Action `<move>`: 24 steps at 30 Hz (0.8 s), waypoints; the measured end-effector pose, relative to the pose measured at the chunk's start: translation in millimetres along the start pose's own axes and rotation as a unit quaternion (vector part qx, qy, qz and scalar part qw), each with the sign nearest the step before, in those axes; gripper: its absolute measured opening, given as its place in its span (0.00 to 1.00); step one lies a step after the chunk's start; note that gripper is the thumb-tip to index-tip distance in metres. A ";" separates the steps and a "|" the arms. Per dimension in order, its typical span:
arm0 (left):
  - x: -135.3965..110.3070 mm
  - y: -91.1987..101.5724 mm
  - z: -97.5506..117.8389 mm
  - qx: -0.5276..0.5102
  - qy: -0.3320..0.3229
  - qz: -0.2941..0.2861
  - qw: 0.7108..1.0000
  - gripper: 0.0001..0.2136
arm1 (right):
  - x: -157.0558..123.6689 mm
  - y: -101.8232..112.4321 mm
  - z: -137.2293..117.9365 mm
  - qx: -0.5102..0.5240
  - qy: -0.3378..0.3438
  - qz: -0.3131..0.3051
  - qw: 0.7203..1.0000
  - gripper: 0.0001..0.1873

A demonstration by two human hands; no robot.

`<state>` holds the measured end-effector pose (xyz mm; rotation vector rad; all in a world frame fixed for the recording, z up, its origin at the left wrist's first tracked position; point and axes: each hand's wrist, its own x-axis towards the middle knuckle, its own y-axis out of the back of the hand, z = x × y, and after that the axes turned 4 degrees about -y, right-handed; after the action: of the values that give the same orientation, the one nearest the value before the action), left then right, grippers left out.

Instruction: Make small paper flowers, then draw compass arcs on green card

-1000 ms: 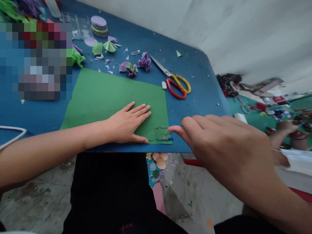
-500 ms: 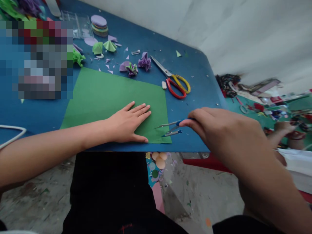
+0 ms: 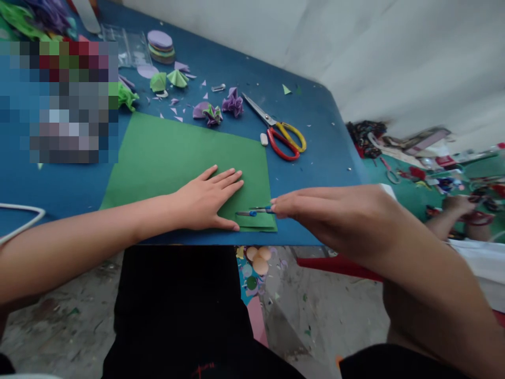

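Observation:
My left hand (image 3: 207,200) lies flat with fingers stretched out on a green paper sheet (image 3: 165,152) that covers the near part of a blue table (image 3: 323,152). My right hand (image 3: 335,221) pinches the top of a small metal compass with blue tips (image 3: 254,211). The compass rests over the sheet's near right corner, just right of my left thumb.
Red and yellow scissors (image 3: 278,134) lie behind the sheet beside a small white eraser (image 3: 264,138). Folded purple and green paper pieces (image 3: 215,108), scraps and a stack of paper circles (image 3: 160,45) sit farther back. Another person's arm (image 3: 450,218) is at a cluttered green surface on the right.
My right hand picked up the compass at the sheet's right edge, then brought it left onto the corner of the green sheet. My left hand stayed flat.

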<state>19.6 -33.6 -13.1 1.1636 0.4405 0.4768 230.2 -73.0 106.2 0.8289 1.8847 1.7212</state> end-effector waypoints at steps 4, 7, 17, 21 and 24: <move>-0.2 0.4 0.3 0.001 0.003 -0.004 1.000 0.44 | 0.3 -2.1 9.4 0.057 0.019 -0.014 0.998 0.16; -0.4 0.0 -0.1 0.002 0.000 -0.001 1.000 0.44 | 9.5 -2.3 16.3 0.079 0.024 -0.029 0.996 0.17; -1.6 1.5 1.2 -0.010 0.040 0.013 0.999 0.50 | 32.1 -6.1 11.7 -0.044 0.006 0.021 0.999 0.15; -1.6 4.1 0.5 -0.035 0.066 0.013 0.997 0.51 | 21.0 -6.6 18.4 -0.123 -0.058 0.052 0.989 0.10; -0.5 5.7 -2.3 -0.049 0.086 0.013 0.995 0.48 | 9.8 -4.1 17.7 -0.112 -0.070 0.071 0.989 0.07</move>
<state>17.1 -30.3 -8.5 1.0384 0.5436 0.6181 234.8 -53.6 100.7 0.9848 1.5393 1.8657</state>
